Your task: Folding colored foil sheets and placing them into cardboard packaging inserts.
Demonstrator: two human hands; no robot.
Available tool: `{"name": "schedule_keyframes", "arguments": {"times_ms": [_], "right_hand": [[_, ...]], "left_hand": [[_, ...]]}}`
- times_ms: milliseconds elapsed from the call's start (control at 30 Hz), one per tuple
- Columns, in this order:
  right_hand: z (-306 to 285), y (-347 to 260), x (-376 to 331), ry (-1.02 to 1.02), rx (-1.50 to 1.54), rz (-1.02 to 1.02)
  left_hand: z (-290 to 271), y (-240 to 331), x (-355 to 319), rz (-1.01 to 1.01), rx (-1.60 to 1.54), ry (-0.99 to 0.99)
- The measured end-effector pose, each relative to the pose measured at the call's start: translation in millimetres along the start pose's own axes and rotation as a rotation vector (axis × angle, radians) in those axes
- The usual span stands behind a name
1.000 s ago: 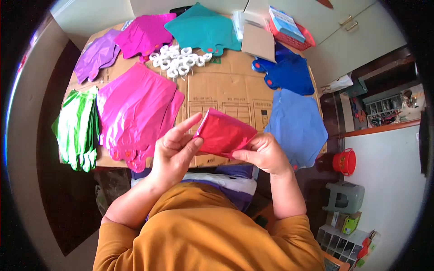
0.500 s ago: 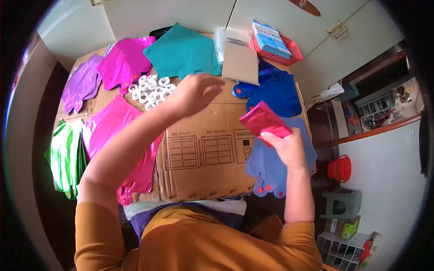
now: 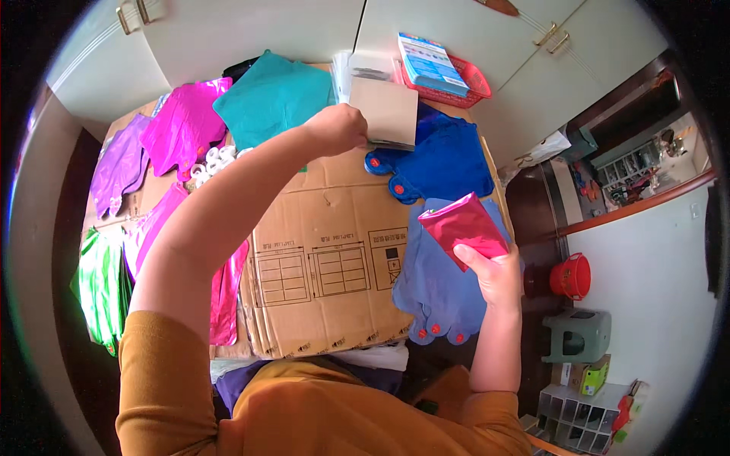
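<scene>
My left hand (image 3: 338,129) reaches across to the back of the table with its fingers closed. Its fingertips meet the left edge of a beige square card (image 3: 386,108), and what they pinch, if anything, is hidden. In my right hand (image 3: 490,267) is a folded shiny pink foil packet (image 3: 465,226), gripped with the thumb on top. Below that packet lies a stack of pale blue flat foil balloons (image 3: 437,277) with red dots on its tabs. Dark blue flat foil balloons (image 3: 449,163) lie between the card and the packet.
White rings (image 3: 209,165) are partly behind my left forearm. Teal (image 3: 266,102), magenta (image 3: 186,121), purple (image 3: 120,163) and green (image 3: 103,281) foil pieces lie leftward on the cardboard (image 3: 319,319). Blue-and-white packets (image 3: 432,62) rest in a red basket (image 3: 477,82) at the back.
My left hand has moved from above the cardboard to the card's left edge, its fingers now closed. The right hand has turned the pink packet slightly. The whole view has shifted.
</scene>
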State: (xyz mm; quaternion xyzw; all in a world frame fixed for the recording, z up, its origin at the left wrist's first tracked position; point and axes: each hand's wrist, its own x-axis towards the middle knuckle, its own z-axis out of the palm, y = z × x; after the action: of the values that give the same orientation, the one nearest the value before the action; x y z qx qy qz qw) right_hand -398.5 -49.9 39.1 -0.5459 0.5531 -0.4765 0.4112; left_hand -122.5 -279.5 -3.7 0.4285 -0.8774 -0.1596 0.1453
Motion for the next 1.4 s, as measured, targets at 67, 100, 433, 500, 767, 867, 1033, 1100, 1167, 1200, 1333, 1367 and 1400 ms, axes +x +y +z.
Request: {"name": "schedule_keyframes", "arguments": {"times_ms": [67,100,433,500,767,867,1033,1100,1167,1200,1333,1367,1400], "right_hand": [[1.9,-0.1,-2.5,-0.012,0.015,-0.003],[2.4,-0.2,-3.5,-0.017,0.023,-0.005],[2.0,0.2,-15.8,0.007,0.108,0.000],[3.3,-0.8,-17.9,0.011,0.116,-0.023],[2.6,4.7,-24.8,0.017,0.141,-0.012],[-0.4,7.9,-28.3,0.012,0.121,0.027],[-2.4,16.2,-31.4,-0.011,0.180,0.083],[-2.5,17.4,-31.3,-0.011,0.165,0.086],[0.2,17.3,-31.4,0.011,0.150,0.066],[1.6,17.1,-31.2,0.022,0.144,0.055],[1.8,17.5,-31.7,0.012,0.144,0.056],[2.1,18.0,-32.1,0.007,0.148,0.058],[2.2,18.0,-32.1,0.004,0.150,0.060]], "left_hand": [[-9.6,-0.1,-2.3,-0.051,-0.203,-0.034],[-15.8,3.9,-2.8,-0.147,-0.313,-0.065],[9.7,11.9,-20.1,0.063,-0.042,0.180],[9.8,17.1,-20.7,0.169,0.105,0.110],[32.1,-6.2,-26.7,0.227,0.250,0.255],[40.0,-1.4,-37.0,0.348,0.336,0.366],[41.7,4.5,-53.5,0.433,0.492,0.407],[39.9,4.6,-54.5,0.440,0.487,0.413],[38.2,5.1,-55.4,0.441,0.488,0.414],[37.6,5.7,-55.7,0.440,0.491,0.412],[36.2,5.5,-54.9,0.456,0.519,0.422],[36.2,5.3,-55.0,0.451,0.527,0.417],[36.2,5.7,-54.4,0.447,0.532,0.414]]}}
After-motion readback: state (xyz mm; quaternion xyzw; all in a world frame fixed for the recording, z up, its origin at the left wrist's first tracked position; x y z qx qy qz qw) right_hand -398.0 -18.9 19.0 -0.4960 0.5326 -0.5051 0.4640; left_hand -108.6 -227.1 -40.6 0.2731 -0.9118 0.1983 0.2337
